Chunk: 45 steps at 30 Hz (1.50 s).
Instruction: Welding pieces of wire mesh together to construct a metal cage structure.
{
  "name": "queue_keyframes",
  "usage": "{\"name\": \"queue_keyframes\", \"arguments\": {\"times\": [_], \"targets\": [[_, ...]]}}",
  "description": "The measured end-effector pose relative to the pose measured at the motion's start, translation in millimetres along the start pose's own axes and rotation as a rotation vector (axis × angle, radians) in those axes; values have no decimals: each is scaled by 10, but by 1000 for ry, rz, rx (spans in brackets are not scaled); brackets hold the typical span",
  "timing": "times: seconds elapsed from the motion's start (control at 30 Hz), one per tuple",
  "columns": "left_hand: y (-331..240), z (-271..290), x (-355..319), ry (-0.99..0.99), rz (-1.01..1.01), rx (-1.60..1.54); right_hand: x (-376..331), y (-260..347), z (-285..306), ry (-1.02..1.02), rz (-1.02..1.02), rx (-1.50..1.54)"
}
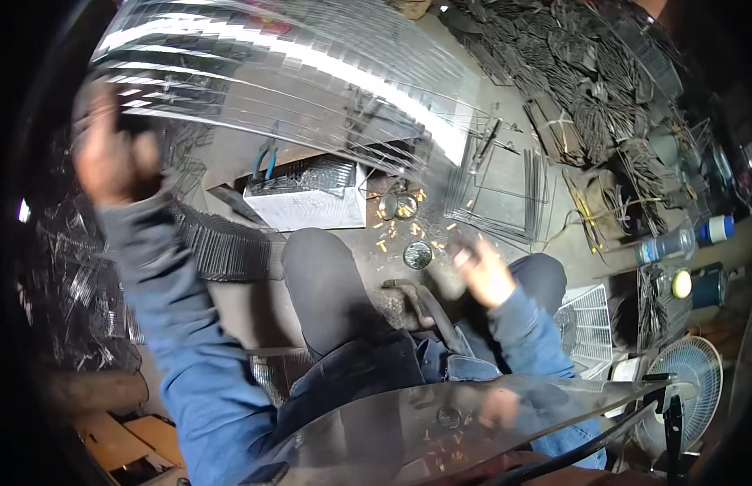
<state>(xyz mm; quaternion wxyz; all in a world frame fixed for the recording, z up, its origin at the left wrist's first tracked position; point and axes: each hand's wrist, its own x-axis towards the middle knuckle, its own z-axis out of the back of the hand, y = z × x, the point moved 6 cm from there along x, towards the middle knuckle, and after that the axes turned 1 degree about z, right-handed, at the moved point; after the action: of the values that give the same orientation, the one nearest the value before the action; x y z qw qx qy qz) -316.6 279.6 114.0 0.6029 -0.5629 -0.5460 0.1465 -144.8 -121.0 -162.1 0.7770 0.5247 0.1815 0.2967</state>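
A large shiny wire rack [303,77], streaked by motion, spans the upper left of the head view. My left hand [117,154] is closed at its left end, with the fingers blurred. My right hand [485,274] hovers apart from the rack, above the floor by my right knee. Motion smears its fingers, so whether it holds anything cannot be made out. Between my hands stands a white box [311,206] filled with dark wire pieces, and blue-handled pliers [268,162] rest at it. Small round tins [417,255] sit among scattered brass-coloured bits [382,245].
Bent wire frames [506,190] lie right of the tins. Dark wire bundles [578,81] pile up far right. A row of wire parts [222,243] stands left. Bottles [668,245], a white basket [591,328] and a fan [684,381] are right. A clear visor [376,429] crosses the lower view.
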Motion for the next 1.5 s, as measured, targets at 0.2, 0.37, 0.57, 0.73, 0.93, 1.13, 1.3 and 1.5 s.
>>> {"name": "queue_keyframes", "arguments": {"times": [0.2, 0.37, 0.57, 0.73, 0.93, 1.13, 1.3, 1.5], "targets": [[991, -1635, -89, 473, 88, -620, 495, 1134, 1212, -623, 164, 726], [1503, -2019, 263, 645, 133, -104, 1391, 1074, 1906, -640, 50, 602], [2547, -2025, 496, 663, 411, 170, 2181, 428, 1837, -553, -208, 473], [3065, -2100, 348, 619, 471, 261, 2544, 219, 2071, -714, -176, 74], [2998, -1810, 42, 598, 420, 219, 2246, -85, 1950, -804, 182, -101], [2796, -1837, -262, 693, 424, 105, 2253, 251, 2218, -932, -3, -353], [2585, -1740, -592, 675, 497, 124, 1663, 454, 1287, -724, 116, -243], [2136, -1591, -1199, 918, 494, 162, 1552, 217, 53, -218, 178, -301]]}}
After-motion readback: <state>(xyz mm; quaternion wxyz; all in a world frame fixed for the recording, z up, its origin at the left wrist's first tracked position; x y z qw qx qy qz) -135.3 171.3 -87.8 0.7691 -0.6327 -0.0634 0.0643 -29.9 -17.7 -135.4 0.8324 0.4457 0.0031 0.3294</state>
